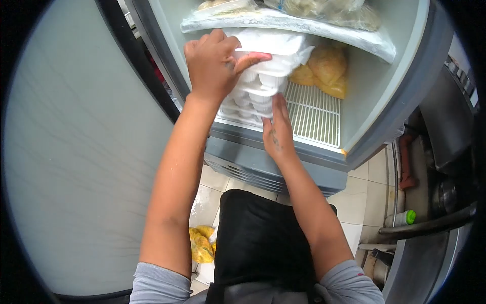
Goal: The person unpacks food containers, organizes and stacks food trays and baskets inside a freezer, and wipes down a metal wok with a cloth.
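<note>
While the left hand point(215, 63) grips it, the white stack point(268, 82) stands at twelve o'clock

Where the left hand meets the stack, its grip is narrow: the fingers are bent over the upper left edge, and the thumb lies straight along the front rim of the uppermost layer. The right hand point(278, 126) is placed lower, with its fingers stretched out against the lower right side of the stack; it is not curled around it. Several white layers are visible, one upon another, with ribbed, cup-like forms between them. Because the hands cover a part, I cannot say surely whether the bottom layer rests fully on the wire rack point(316, 119).

The stack is within the refrigerator point(374, 91), on the left of its lower compartment. Near it, between one and two o'clock, a yellow bag point(326, 68) lies on the rack, whose white bars show at two o'clock. Higher, towards one o'clock, the upper shelf point(283, 21) has a frosty-looking front edge and carries clear bags point(329, 12). The refrigerator door point(81, 152) stands open at nine o'clock.

Farther outward, the black apron point(258, 238) occupies six o'clock, and a second yellow bag point(201, 247) is on the tiled floor point(349, 197) at seven. At four o'clock, a bright green lid point(410, 217) is seen.
</note>
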